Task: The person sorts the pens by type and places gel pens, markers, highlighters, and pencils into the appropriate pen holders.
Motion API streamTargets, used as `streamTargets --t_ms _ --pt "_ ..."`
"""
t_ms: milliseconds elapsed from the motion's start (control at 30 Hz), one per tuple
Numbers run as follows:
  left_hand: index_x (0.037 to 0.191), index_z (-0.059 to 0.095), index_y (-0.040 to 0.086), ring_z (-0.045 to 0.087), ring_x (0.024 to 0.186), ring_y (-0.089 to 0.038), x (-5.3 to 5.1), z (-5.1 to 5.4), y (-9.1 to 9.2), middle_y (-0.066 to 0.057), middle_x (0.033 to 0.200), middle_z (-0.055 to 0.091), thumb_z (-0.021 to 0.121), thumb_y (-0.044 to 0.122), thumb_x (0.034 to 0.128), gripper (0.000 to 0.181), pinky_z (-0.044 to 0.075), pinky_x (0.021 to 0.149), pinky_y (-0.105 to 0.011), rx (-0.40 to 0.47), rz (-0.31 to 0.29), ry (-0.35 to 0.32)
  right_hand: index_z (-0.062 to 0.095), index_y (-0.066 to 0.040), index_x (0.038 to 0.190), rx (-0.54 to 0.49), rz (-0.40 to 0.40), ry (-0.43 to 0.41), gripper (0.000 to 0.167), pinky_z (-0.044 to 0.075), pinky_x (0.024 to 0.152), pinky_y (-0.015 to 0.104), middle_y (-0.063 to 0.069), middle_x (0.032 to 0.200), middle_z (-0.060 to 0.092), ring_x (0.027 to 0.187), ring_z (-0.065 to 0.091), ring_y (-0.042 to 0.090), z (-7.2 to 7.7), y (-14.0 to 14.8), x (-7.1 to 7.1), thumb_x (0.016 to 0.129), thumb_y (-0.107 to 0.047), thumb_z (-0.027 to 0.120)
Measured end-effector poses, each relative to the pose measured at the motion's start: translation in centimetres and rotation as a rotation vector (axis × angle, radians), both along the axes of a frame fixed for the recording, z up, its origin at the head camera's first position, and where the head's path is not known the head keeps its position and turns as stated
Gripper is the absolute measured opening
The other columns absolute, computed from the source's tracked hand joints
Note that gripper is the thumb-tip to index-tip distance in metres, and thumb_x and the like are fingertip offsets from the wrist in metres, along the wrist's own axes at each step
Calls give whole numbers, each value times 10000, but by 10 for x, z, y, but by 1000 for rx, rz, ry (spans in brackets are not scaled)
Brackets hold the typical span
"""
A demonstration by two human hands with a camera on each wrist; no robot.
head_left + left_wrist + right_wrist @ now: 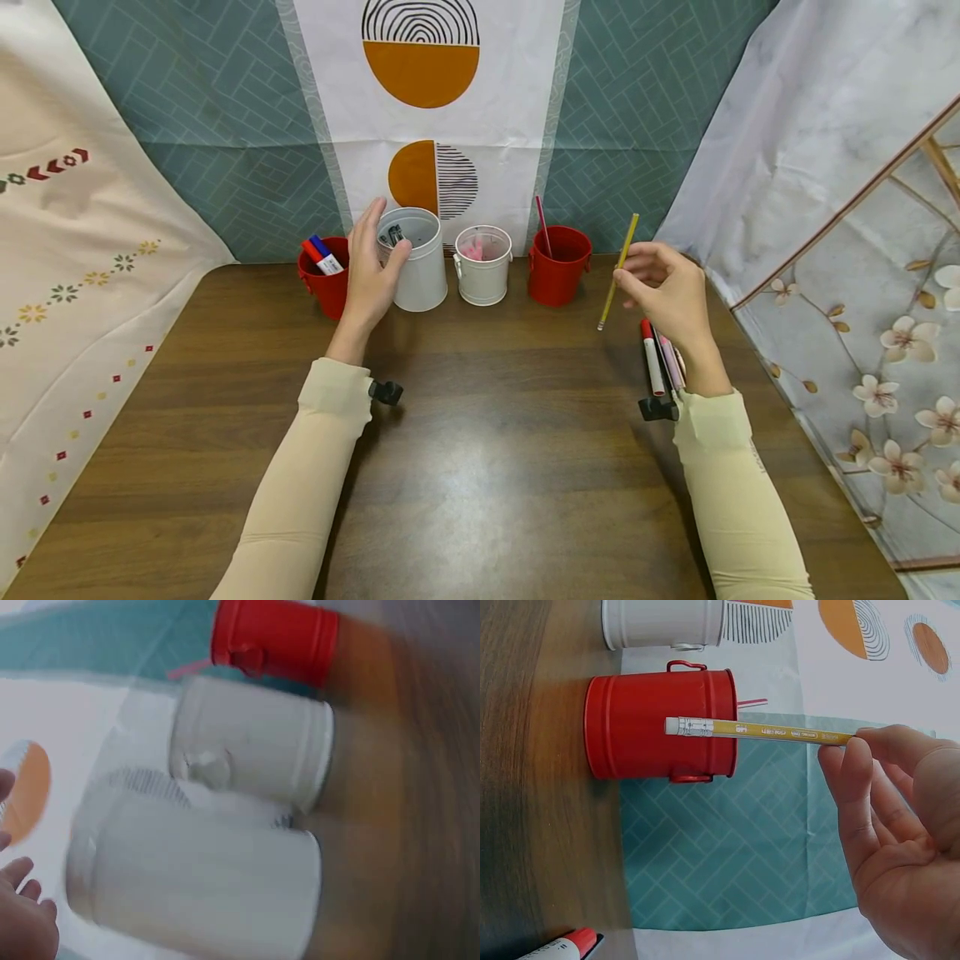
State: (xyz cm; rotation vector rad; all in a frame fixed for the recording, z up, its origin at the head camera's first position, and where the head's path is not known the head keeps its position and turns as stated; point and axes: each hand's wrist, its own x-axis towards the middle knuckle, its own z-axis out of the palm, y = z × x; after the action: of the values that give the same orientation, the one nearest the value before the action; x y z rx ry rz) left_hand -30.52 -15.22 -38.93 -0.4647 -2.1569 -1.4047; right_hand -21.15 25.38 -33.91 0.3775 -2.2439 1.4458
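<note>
Markers (327,263) already stand in a red bucket (327,290) left of the person's loosely spread left hand (369,271). Another red bucket (555,282) stands left of the right hand (671,287), which pinches a pencil (772,731) outside it; loose markers (654,367) beneath seemingly remain.

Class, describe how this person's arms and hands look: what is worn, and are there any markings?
The left sleeve and right sleeve are long and pale cream-yellow, with loose cuffs. Each wrist bears a small black device. Small dark print, unreadable here, marks the right sleeve. The left hand and right hand wear no gloves.
</note>
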Motion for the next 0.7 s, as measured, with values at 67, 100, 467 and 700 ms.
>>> streamTargets --t_ms 67,100,467,700 --pt "1631 423 143 332 1531 -205 5 7 10 -28 1676 401 613 291 1018 659 262 1288 -412 -5 -17 30 671 128 1188 -1 3 -4 283 589 533 213 274 968 734 664 693 -15 0 0 0 918 96 748" --pt "1622 441 143 374 1511 -220 7 9 15 -35 1659 428 617 259 1018 639 294 1276 -410 0 -36 34 671 123 1188 -2 3 -7 282 590 534 215 269 968 735 666 694 -13 0 0 -1 919 95 749" --pt "1589 461 57 616 1334 -319 12 -4 105 -180 1544 562 644 102 1039 582 492 1149 -384 82 -318 -161 667 123 1202 1 3 -16 296 602 542 243 292 995 730 689 700 -10 -1 0 -2 921 88 754" --pt "1613 412 39 580 1382 -354 3 -23 145 -168 1599 507 601 167 1076 583 473 1170 -371 33 -383 -311 676 122 1204 2 -1 -8 301 610 542 270 299 998 730 689 699 -20 -1 2 -3 917 86 759"
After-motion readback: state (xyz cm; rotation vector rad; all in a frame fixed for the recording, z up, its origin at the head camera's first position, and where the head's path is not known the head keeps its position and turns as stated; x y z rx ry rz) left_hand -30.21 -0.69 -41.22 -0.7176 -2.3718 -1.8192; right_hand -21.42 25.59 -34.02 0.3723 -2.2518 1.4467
